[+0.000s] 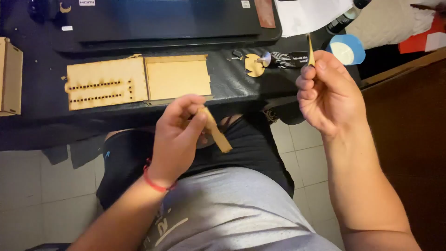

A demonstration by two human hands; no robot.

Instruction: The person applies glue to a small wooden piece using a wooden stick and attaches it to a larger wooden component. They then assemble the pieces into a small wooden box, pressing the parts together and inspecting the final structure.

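Pinching a flat wooden strip (216,131) mid-frame, my left hand (176,139) angles it up for reach; my right hand (327,90), fingers closed on a thin stick (310,50), hovers near the glue tube (285,59) on the worktop (232,83).

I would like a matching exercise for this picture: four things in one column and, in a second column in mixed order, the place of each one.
Things:
1. wooden strip
2. thin stick
3. glue tube
4. slotted panel

Places:
A. lying on the dark table, right of the plain panel
B. pinched in the left hand, above the lap
C. flat on the table, at the left
D. held upright in the right hand

Pairs: 1-B, 2-D, 3-A, 4-C
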